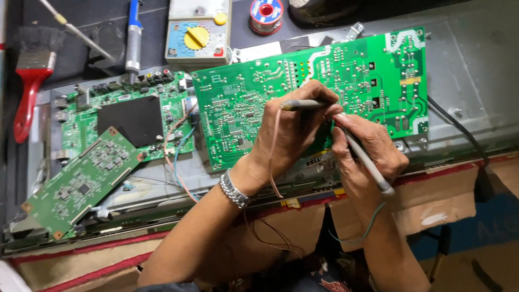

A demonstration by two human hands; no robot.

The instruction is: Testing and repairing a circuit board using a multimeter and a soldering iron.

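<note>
Green board (346, 70) under both probe-holding hands (330, 138).

Large circuit board (324, 81) lies on the metal panel (470, 70), right of the main board (130, 116); a narrow board (81, 181) lies before that. Behind them: multimeter (197, 32), solder spool (266, 14), soldering iron (133, 38); brush (32, 81) far left. Both probes apparently meet the large board.
</note>
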